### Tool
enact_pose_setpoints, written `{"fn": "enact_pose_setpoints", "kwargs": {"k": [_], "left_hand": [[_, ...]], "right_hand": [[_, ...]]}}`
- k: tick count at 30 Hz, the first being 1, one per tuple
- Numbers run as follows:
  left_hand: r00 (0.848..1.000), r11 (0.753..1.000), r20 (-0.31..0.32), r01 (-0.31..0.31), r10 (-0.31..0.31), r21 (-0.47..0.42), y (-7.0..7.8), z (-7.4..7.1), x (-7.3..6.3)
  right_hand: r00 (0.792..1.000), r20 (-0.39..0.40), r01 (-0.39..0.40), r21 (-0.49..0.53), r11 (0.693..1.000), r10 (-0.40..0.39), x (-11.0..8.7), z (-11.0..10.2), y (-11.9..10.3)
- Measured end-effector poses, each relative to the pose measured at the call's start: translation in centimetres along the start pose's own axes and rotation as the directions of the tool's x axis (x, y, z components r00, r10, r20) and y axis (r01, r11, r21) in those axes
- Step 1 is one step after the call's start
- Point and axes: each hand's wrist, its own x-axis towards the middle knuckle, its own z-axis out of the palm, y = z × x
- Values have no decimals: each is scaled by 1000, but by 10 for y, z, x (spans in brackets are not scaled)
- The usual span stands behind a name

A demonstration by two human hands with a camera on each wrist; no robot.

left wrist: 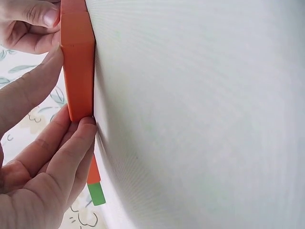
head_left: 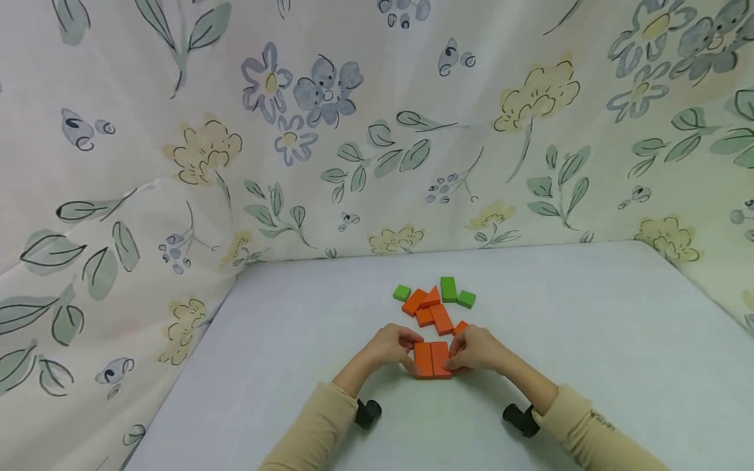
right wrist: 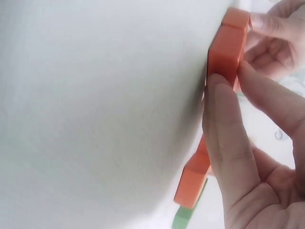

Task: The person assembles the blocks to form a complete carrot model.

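The left orange block (head_left: 423, 360) and right orange block (head_left: 440, 360) lie side by side, touching, between your fingers. Your left hand (head_left: 390, 347) grips the left one with thumb and fingers — your right hand (head_left: 478, 348) pinches the other. Beyond your fingertips sit more orange blocks (head_left: 442, 319), with three green blocks (head_left: 448, 289) along their far side, on the white table (head_left: 306, 314) — then a flowered cloth (head_left: 365, 85).

Blocks (head_left: 442, 320) ahead, free table (head_left: 589, 314) left and right
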Motion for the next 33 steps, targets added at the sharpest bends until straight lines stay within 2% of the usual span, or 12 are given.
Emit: {"fn": "enact_pose_setpoints", "kwargs": {"k": [5, 10, 19, 25, 33], "left_hand": [[1000, 1000, 4, 19, -20, 6, 0, 0, 1], [1000, 1000, 4, 24, -24, 8, 1, 1, 0], [1000, 1000, -6, 17, -17, -4, 1, 1, 1], [1000, 1000, -3, 25, -25, -5, 0, 1, 2], [1000, 1000, 3, 20, -20, -8, -2, 0, 4]], "right_hand": [[1000, -15, -22, -10, 1000, 22, 5, -7, 5], [995, -69, -66, -13, 998, 65, 12, -13, 8], [984, -165, -84, -73, 994, 71, 30, -18, 3], [975, -179, -148, -88, 985, 131, 45, -14, -3], [961, -223, -191, -97, 977, 166, 56, -8, -8]]}}
